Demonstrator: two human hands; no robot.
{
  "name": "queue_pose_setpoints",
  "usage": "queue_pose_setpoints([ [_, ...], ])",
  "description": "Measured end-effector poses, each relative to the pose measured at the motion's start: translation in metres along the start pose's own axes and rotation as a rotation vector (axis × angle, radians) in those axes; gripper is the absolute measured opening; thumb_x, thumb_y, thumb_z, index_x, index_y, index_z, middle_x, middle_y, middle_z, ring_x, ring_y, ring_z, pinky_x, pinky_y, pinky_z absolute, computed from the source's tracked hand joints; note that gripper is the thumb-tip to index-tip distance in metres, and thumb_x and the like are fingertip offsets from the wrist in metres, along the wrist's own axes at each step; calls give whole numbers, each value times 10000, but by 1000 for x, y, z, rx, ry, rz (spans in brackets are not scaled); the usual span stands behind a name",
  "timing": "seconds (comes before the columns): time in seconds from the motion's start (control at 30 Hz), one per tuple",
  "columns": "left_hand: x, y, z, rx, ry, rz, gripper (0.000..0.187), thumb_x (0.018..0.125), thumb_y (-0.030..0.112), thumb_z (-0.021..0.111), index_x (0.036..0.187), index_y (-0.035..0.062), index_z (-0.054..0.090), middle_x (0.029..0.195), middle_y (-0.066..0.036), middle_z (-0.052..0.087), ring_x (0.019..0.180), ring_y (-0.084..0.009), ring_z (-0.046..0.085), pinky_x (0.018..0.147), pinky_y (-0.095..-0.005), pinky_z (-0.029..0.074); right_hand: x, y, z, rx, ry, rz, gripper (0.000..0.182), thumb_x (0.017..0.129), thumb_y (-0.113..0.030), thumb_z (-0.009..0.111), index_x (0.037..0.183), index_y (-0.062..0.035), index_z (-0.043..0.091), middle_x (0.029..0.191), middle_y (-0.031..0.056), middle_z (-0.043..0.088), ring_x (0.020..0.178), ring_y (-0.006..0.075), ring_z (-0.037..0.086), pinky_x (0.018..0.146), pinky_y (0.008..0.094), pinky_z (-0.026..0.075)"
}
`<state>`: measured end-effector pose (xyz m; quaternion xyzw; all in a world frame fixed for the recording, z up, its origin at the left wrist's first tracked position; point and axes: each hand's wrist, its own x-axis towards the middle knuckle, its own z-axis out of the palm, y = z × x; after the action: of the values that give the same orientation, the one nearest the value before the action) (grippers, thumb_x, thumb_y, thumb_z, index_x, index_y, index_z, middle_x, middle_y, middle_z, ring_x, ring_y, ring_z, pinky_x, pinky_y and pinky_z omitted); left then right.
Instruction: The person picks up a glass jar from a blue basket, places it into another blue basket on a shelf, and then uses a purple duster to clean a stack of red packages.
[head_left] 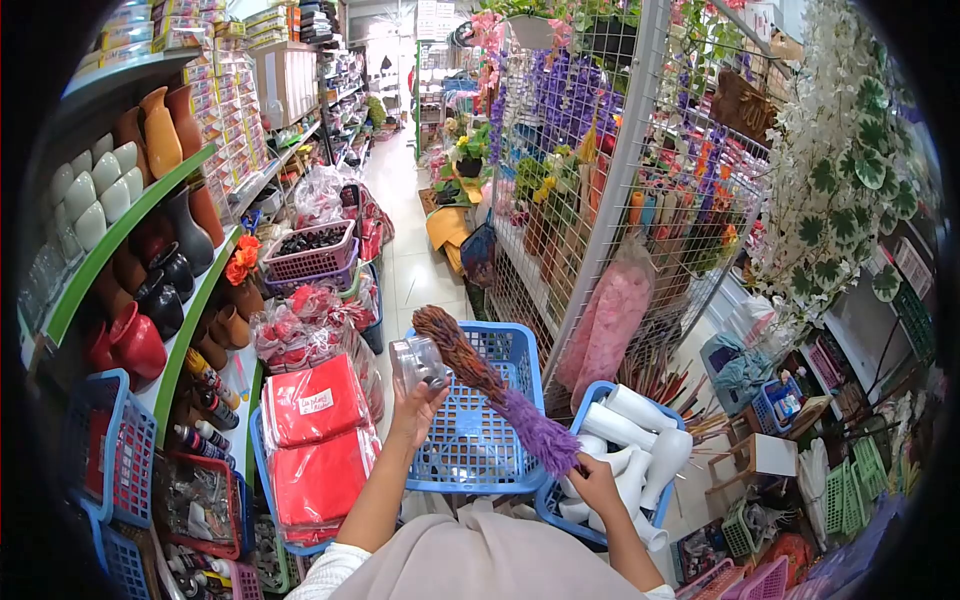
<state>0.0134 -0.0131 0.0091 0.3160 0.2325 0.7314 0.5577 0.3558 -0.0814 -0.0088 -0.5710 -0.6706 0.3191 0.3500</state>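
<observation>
My left hand [418, 410] is closed round a clear glass or plastic jar [416, 362] and holds it upright at the left rim of a blue basket [475, 485]. In my right hand [597, 484] is the purple end of a bundle of dried stalks [490, 385], brown at its upper left end and purple at its lower right. The bundle slants across the blue basket, and its brown end is beside the jar. A second blue basket [548, 500] with several white vases [665, 465] stands below and beside my right hand.
Red plastic-wrapped packs [320, 480] lie at the left. Shelves [135, 225] with vases curve along the left side. A wire mesh rack [600, 190] with artificial flowers stands at the right. A tiled aisle [400, 240] runs ahead between them.
</observation>
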Motion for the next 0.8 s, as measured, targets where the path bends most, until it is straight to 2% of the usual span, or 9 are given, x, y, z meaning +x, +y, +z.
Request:
queue_pose_setpoints([
  [0.17,16,4,-1,-172,-48,-153,669,841,426,691,1356,129,384,1313,-91,505,1216,-304,510,1023,-478,449,-1,18,23,130,-33,42,240,828,-187,653,980,-2,635,642,139,576,564,135,492,553,317,423],
  [0.37,47,2,1,-409,245,-200,775,766,632,659,1330,142,453,1294,-90,527,1148,-284,532,930,-478,472,-3,12,41,123,-27,7,294,820,-196,663,1050,-16,628,647,159,590,554,162,537,547,334,429],
  [0.47,54,12,21,-454,205,-331,865,708,777,572,1288,140,495,1255,-109,558,1137,-319,536,992,-518,413,-4,2,43,4,-28,-32,310,816,-239,639,1079,-75,626,730,216,630,647,375,627,589,431,472],
  [0.5,57,8,13,-453,204,-331,865,708,777,572,1288,140,495,1255,-109,558,1137,-319,536,992,-518,413,-4,0,42,5,-27,-32,310,816,-239,639,1079,-75,626,730,216,630,647,375,627,589,431,472],
  [0.57,70,-6,-5,-773,-130,-324,929,678,796,582,1327,143,460,1311,-115,510,1174,-325,502,1020,-525,391,1,-2,37,-147,17,-102,288,818,-258,630,1056,-96,625,721,199,628,679,394,622,607,453,476],
  [0.63,57,5,27,-543,-150,-278,819,688,736,640,1240,143,527,1191,-87,561,1119,-321,525,959,-505,443,3,-6,35,-156,45,-84,269,819,-251,628,1038,-97,619,717,191,627,681,390,625,611,454,479],
  [0.7,51,7,41,-632,331,-473,768,701,730,633,1201,153,552,1117,-71,582,1089,-337,541,960,-502,437,6,-13,35,-163,74,-73,250,819,-245,627,1021,-98,614,713,183,627,683,385,628,614,454,481],
  [0.77,55,-2,34,-711,399,-500,733,741,731,584,1166,134,574,1099,-73,590,1069,-351,553,968,-530,420,5,-19,37,-138,94,-96,220,826,-233,616,1000,-99,605,715,175,628,678,383,625,610,457,482],
  [0.8,60,-10,32,-676,299,-373,730,758,735,557,1154,122,579,1117,-84,587,1082,-350,550,979,-535,413,7,-15,38,-139,102,-102,220,826,-233,616,1000,-99,605,715,175,628,678,383,625,610,457,482],
])
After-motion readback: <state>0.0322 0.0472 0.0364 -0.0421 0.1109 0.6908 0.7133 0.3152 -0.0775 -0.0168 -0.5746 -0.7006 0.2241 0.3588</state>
